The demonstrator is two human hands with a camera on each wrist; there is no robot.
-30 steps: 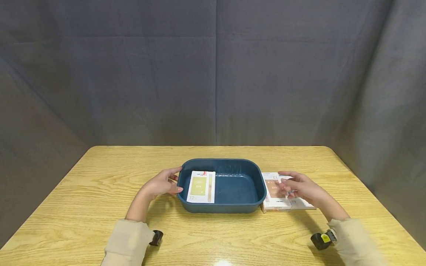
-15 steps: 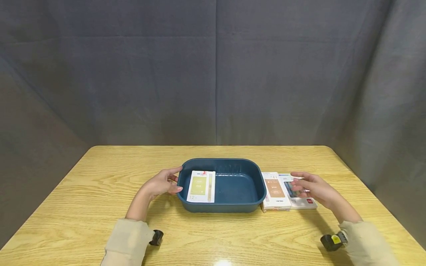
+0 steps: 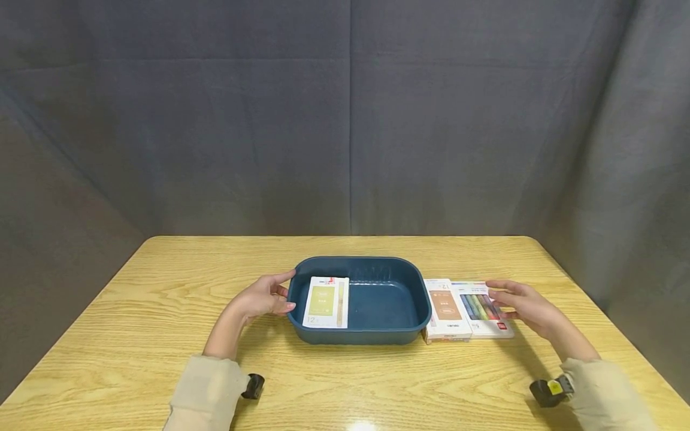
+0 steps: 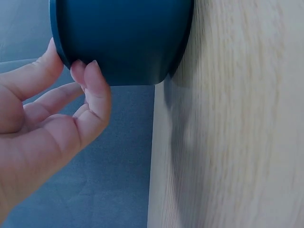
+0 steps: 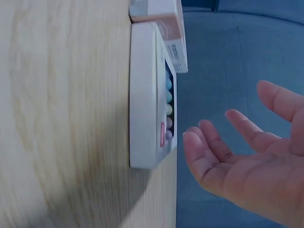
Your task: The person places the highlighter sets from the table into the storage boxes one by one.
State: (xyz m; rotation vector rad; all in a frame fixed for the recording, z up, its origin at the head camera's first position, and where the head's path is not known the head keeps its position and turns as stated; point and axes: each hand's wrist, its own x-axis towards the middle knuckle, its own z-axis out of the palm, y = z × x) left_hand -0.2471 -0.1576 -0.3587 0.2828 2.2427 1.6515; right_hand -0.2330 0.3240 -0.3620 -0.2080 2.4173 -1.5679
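A dark blue rectangular basin point(image 3: 388, 299) stands mid-table. My left hand point(image 3: 265, 295) holds its left end, with thumb and curled fingers against the rim and outer wall. A flat white box with a green panel point(image 3: 322, 303) lies inside the basin's left half. My right hand point(image 3: 525, 305), fingers spread and loosely bent, hovers just right of a white box with a window showing coloured sticks point(image 3: 482, 308); the right wrist view shows a gap between fingertips and that box. Nothing is in the right hand.
A white box with a brown panel point(image 3: 446, 308) lies between the basin and the coloured-stick box, beside both. The wooden table point(image 3: 345, 383) ends at a grey curtain point(image 3: 345, 120) behind.
My right hand has moved right, off the boxes, uncovering the coloured-stick box. The left hand and basin have stayed in place.
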